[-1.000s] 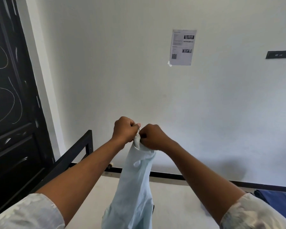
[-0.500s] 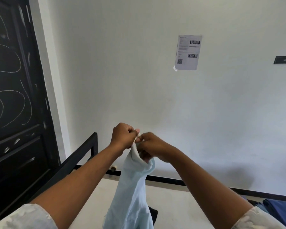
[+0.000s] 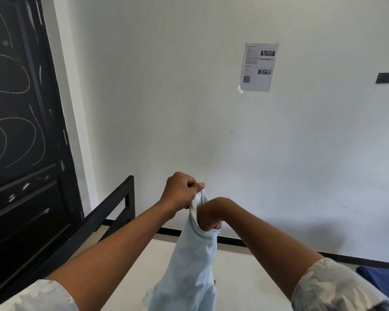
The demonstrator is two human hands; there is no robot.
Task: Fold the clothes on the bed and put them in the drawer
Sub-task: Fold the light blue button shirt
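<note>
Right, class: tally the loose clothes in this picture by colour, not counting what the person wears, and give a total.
Pale blue: 1, the pale blue garment gripped by the left hand.
Dark blue: 1, the dark blue cloth lying at the bottom right.
Total: 2

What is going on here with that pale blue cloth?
A person holds a pale blue garment up over a bed. The left hand grips its top edge, while the right hand reaches down into an opening in it. It is not folded yet. A dark blue cloth lies at the bed's right side.
</note>
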